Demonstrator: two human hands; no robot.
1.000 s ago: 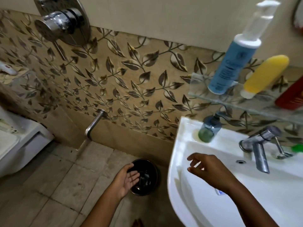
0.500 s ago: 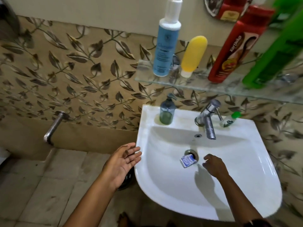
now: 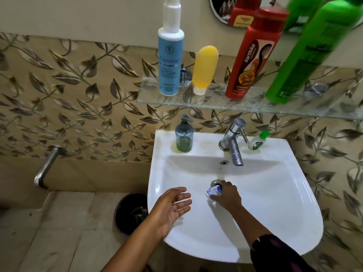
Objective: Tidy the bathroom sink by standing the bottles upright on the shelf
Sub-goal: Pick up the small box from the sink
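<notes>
A small white-and-blue bottle (image 3: pixel 213 192) lies in the white sink (image 3: pixel 275 203) beside the drain, and my right hand (image 3: pixel 225 196) is closed over it from the right. My left hand (image 3: pixel 172 207) hovers open, palm up, over the sink's left rim. On the glass shelf (image 3: pixel 216 101) stand a blue spray bottle (image 3: pixel 170 61), a yellow tube (image 3: pixel 204 69) on its cap, a red shampoo bottle (image 3: pixel 253 55) and a green bottle (image 3: pixel 312 52). A small green-capped bottle (image 3: pixel 257 141) lies tilted on the sink ledge right of the tap.
A soap pump dispenser (image 3: pixel 184 137) stands on the sink's back left corner. The chrome tap (image 3: pixel 233 142) juts over the basin. A dark round bin (image 3: pixel 131 213) sits on the tiled floor left of the sink. A wall spout (image 3: pixel 46 167) sticks out at the lower left.
The view swung right and centred on the sink. My right hand moved left onto the small bottle by the drain and closed on it. My left hand came over the sink's rim.
</notes>
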